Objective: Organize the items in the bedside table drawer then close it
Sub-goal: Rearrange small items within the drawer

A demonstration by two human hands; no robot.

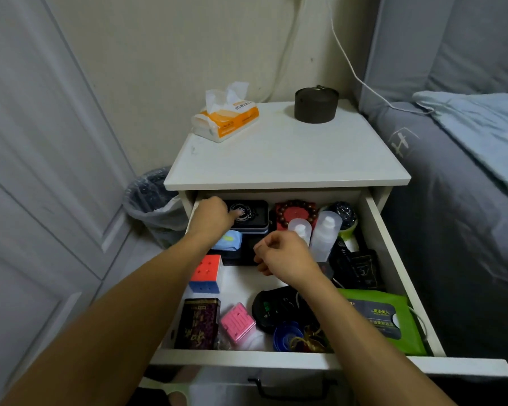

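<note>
- The drawer (399, 276) of the bedside table (288, 153) was pulled all the way out and pretty stuffed.
- Left hand (214, 213) was reaching into the back-left corner, fingers resting on top of a black box (254, 213) with a white emblem. Couldn't really tell if it was gripping the box or just touching it.
- Right hand (285, 254) hovered mid-drawer, fingers curled up loosely, nothing in it as far as I could see.
- Just past the right hand: two clear plastic bottles (324, 230) standing up, with a red box with wooden beads (295, 213) behind them.
- Under the left forearm sat a Rubik's cube (207, 273), and nearer to me a dark tin (198, 323) and a pink maze cube (238, 322).
- Right of the right forearm lay a green wet wipes pack (384, 317).
- Up on the tabletop, beyond both hands: a tissue pack (226, 118) and a dark round container (316, 105).
</note>
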